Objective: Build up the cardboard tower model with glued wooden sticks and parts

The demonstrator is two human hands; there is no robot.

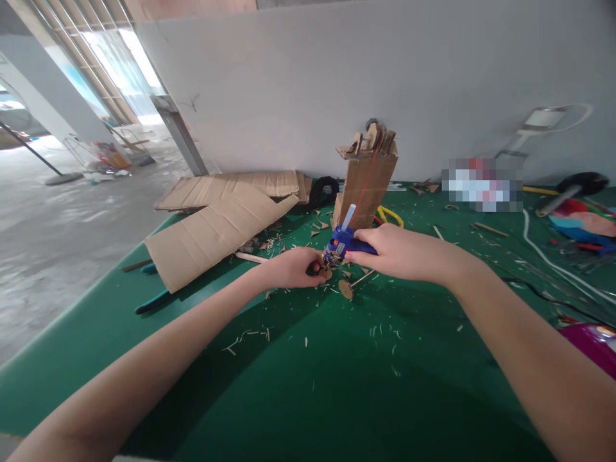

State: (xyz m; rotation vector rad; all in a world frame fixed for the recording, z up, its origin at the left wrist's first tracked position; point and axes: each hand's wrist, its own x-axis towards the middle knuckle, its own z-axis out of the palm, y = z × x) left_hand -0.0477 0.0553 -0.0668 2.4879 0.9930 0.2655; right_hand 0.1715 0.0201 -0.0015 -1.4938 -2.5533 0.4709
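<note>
My right hand [392, 250] is closed around the handle of a blue hot glue gun [341, 242], from whose back a white glue stick [350, 217] sticks up. The gun's nozzle points down and left, close to my left hand [303, 266]. There my fingers pinch a small round cardboard disc [325, 274]. Just right of it, a second cardboard disc [345, 289] stands on the green table with a thin stick [362, 278] behind it. A tall cardboard structure [370, 186], topped with several cut pieces, rises behind the glue gun.
Cardboard sheets [216, 234] lie on the left over teal-handled tools [153, 303]. Wood shavings and scraps litter the green table [337, 378]. Yellow handles [391, 217] show behind my right hand. A white cable [543, 249] and a purple object [590, 346] are at the right.
</note>
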